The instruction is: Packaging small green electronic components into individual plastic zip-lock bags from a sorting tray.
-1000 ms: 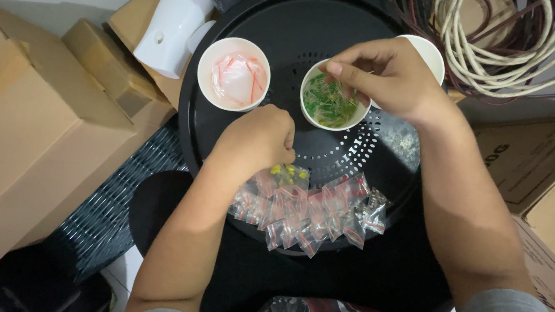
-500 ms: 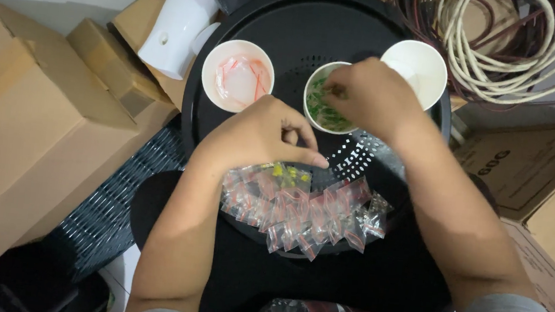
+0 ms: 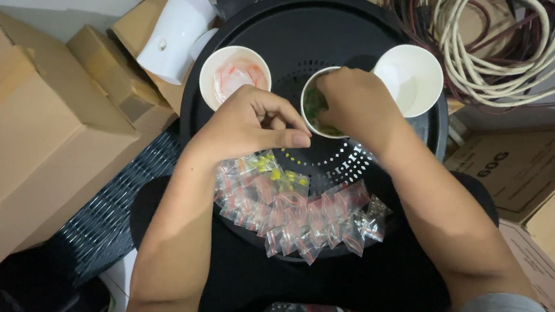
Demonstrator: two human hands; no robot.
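My right hand (image 3: pixel 357 106) reaches down into the middle white paper cup (image 3: pixel 309 103), which holds small green pieces; its fingertips are hidden inside. My left hand (image 3: pixel 253 123) hovers just left of that cup with fingers curled and thumb pressed to the forefinger, and I see nothing in it. Below it lies a pile of small clear zip bags with red strips (image 3: pixel 305 220), one holding yellow pieces (image 3: pixel 279 174). Another cup at the left (image 3: pixel 221 96) holds empty zip bags. An empty white cup (image 3: pixel 410 77) stands at the right. All rest on a round black perforated tray (image 3: pixel 303 29).
Cardboard boxes (image 3: pixel 21 138) are stacked at the left, and more boxes (image 3: pixel 535 160) sit at the right. A white plastic housing (image 3: pixel 174 27) lies by the tray's upper left. Coiled cables (image 3: pixel 519 43) fill the upper right. A dark ribbed bin (image 3: pixel 116 208) stands below the boxes.
My right hand has dropped from a pinch above the green cup down into it, uncovering the empty right cup. My left hand has lifted off the bag pile and moved up.
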